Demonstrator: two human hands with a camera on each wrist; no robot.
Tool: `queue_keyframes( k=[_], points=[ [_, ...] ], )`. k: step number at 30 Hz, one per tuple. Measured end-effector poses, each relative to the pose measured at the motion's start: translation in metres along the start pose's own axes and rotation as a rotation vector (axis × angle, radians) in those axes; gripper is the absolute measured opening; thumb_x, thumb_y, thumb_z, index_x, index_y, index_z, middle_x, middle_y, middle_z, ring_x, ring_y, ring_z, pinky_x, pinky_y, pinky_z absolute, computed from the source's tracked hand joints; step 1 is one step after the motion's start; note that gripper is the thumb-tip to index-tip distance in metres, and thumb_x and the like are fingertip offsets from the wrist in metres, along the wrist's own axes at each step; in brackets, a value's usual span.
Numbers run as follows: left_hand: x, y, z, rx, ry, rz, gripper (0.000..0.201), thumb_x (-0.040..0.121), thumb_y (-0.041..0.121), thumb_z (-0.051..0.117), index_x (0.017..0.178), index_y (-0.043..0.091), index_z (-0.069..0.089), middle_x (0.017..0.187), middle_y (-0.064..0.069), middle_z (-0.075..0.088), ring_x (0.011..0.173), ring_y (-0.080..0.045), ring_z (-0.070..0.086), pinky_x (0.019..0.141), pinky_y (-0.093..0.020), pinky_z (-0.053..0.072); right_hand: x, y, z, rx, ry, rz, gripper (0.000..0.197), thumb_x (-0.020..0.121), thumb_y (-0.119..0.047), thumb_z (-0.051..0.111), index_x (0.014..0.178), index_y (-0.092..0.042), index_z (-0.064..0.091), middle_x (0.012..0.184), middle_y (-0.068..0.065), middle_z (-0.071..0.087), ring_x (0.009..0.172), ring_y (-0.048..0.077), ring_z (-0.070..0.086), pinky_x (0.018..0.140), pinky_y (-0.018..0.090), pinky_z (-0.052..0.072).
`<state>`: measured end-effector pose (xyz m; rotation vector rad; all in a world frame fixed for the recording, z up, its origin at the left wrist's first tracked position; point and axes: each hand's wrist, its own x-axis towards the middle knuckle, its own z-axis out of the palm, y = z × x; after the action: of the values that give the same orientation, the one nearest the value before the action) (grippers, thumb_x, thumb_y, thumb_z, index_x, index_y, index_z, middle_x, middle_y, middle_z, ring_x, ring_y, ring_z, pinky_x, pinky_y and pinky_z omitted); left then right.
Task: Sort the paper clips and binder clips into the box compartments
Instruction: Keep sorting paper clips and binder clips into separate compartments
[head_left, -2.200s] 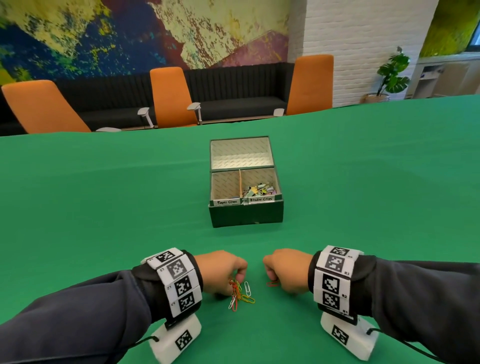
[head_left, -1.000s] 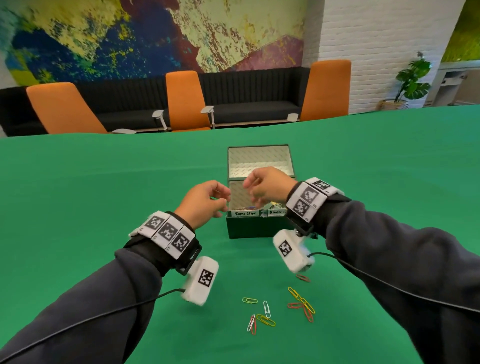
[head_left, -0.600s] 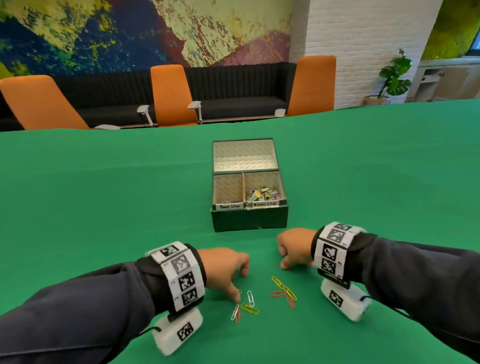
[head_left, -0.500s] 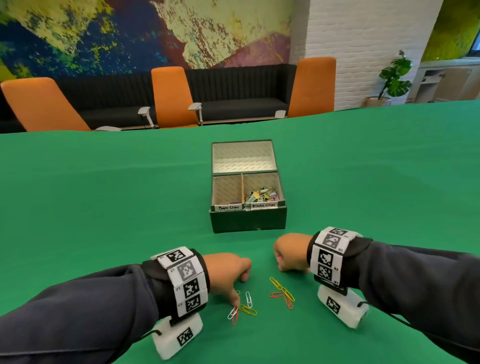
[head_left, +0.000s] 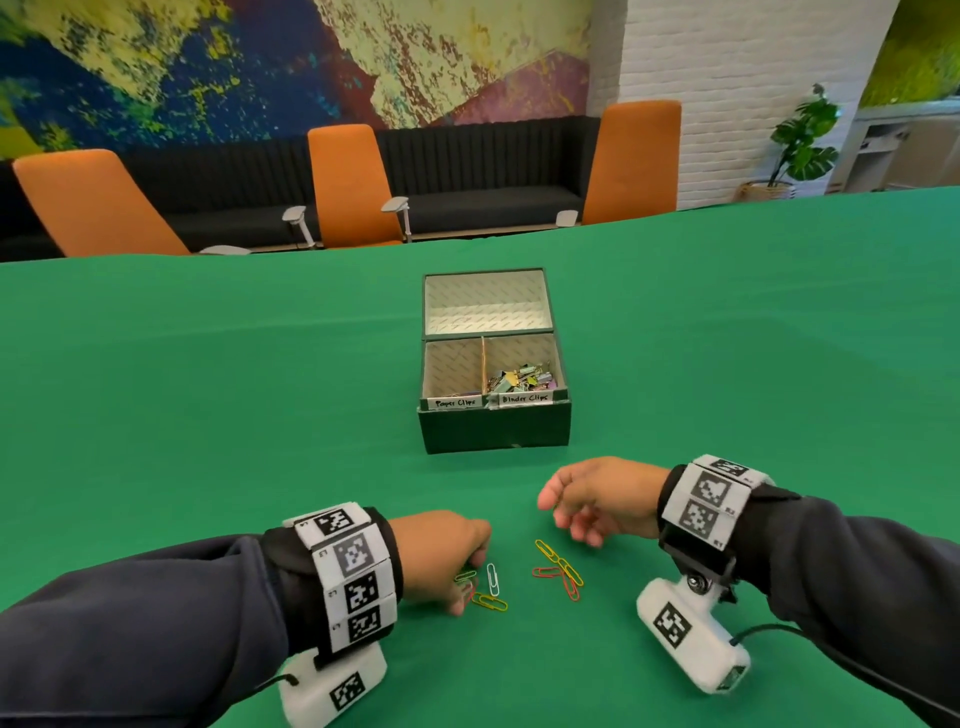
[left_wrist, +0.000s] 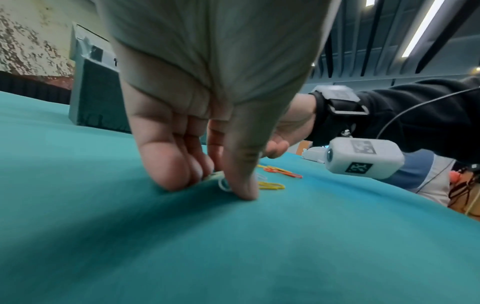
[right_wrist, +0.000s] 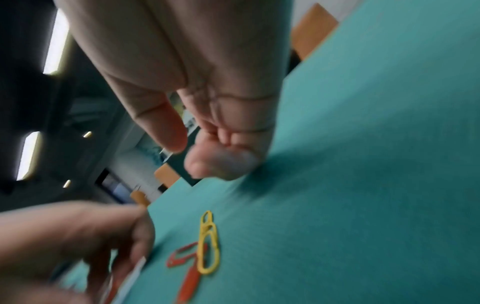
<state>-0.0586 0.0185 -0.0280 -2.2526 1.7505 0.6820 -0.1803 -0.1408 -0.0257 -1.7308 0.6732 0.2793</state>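
Note:
A dark green box (head_left: 493, 428) stands open mid-table. Its right compartment, labelled Binder Clips, holds a pile of binder clips (head_left: 522, 376); the left one is labelled Paper Clips. Near me, loose paper clips lie in two small groups. My left hand (head_left: 467, 587) is down on the left group (head_left: 491, 592), and in the left wrist view its thumb (left_wrist: 241, 185) and fingers (left_wrist: 171, 168) pinch a few clips against the cloth. My right hand (head_left: 561, 514) hovers just beyond the yellow and orange group (head_left: 558, 569), fingers loosely curled and holding nothing.
Green cloth (head_left: 208, 415) covers the whole table. The box's lid (head_left: 488, 301) stands open behind the compartments. Orange chairs (head_left: 353, 182) and a black bench line the far edge. A potted plant (head_left: 802, 140) stands at the back right.
My right hand has lifted off the cloth and loosened from a fist. My left hand stays at the left group, its fingers drawn in around the clips.

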Motion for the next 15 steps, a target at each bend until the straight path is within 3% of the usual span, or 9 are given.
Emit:
queue_keyframes(
  k=[2,4,5,7,10,13,15],
  points=[
    [0.002,0.002,-0.002,-0.021,0.022,0.0,0.033,0.079,0.015,0.067,0.108,0.01,0.052,0.077,0.006,0.046,0.082,-0.017,0.043,0.07,-0.026,0.031,-0.005,-0.006,0.006,-0.457,0.036,0.025,0.005,0.09,-0.014,0.05,0.089,-0.011,0.054,0.073,0.004,0.053,0.052,0.009,0.046,0.047,0.021,0.043],
    [0.004,0.004,-0.001,-0.02,0.031,0.004,0.025,0.083,0.015,0.063,0.106,0.009,0.055,0.08,0.002,0.05,0.082,-0.017,0.043,0.071,-0.026,0.033,-0.005,-0.004,0.014,-0.879,0.06,0.013,0.038,0.084,-0.035,0.062,0.104,-0.003,0.057,0.092,0.014,0.062,0.069,0.016,0.045,0.068,0.033,0.049],
    [0.005,0.005,0.0,-0.012,0.033,0.004,0.021,0.084,0.014,0.06,0.105,0.009,0.056,0.086,-0.004,0.055,0.082,-0.019,0.045,0.071,-0.026,0.033,-0.004,-0.004,0.018,-0.97,0.082,0.03,0.052,0.081,-0.041,0.065,0.111,-0.001,0.053,0.098,0.017,0.06,0.076,0.018,0.044,0.073,0.036,0.047],
    [0.007,0.007,0.0,-0.002,0.055,0.008,0.018,0.086,0.01,0.053,0.103,0.008,0.058,0.102,-0.011,0.063,0.088,-0.026,0.052,0.071,-0.026,0.034,-0.004,-0.003,0.027,-1.061,0.109,0.027,0.053,0.079,-0.043,0.067,0.11,-0.004,0.048,0.089,0.008,0.051,0.081,0.02,0.044,0.068,0.032,0.039],
    [0.009,0.008,-0.004,-0.019,0.079,0.031,0.018,0.086,0.01,0.049,0.1,0.008,0.06,0.104,-0.011,0.065,0.081,-0.022,0.05,0.07,-0.024,0.036,0.001,-0.004,0.037,-1.161,0.054,-0.018,0.026,0.086,-0.033,0.061,0.082,-0.008,0.054,0.067,0.006,0.047,0.07,0.022,0.044,0.053,0.027,0.031],
    [0.011,0.004,-0.012,-0.13,0.082,0.046,0.007,0.085,0.009,0.055,0.089,0.012,0.06,0.083,-0.004,0.06,0.058,-0.01,0.047,0.054,-0.016,0.039,0.003,0.0,0.04,-1.221,0.047,-0.041,0.018,0.09,-0.025,0.053,0.084,-0.009,0.058,0.083,0.018,0.058,0.076,0.022,0.046,0.058,0.026,0.034],
    [0.011,-0.003,-0.023,-0.293,0.112,0.03,0.019,0.084,0.004,0.058,0.073,0.018,0.052,0.07,0.005,0.056,0.046,0.0,0.048,0.048,-0.01,0.042,0.003,0.004,0.04,-1.258,0.053,-0.074,0.016,0.091,-0.023,0.049,0.085,-0.009,0.054,0.094,0.022,0.061,0.077,0.023,0.045,0.065,0.028,0.036]
  ],
)
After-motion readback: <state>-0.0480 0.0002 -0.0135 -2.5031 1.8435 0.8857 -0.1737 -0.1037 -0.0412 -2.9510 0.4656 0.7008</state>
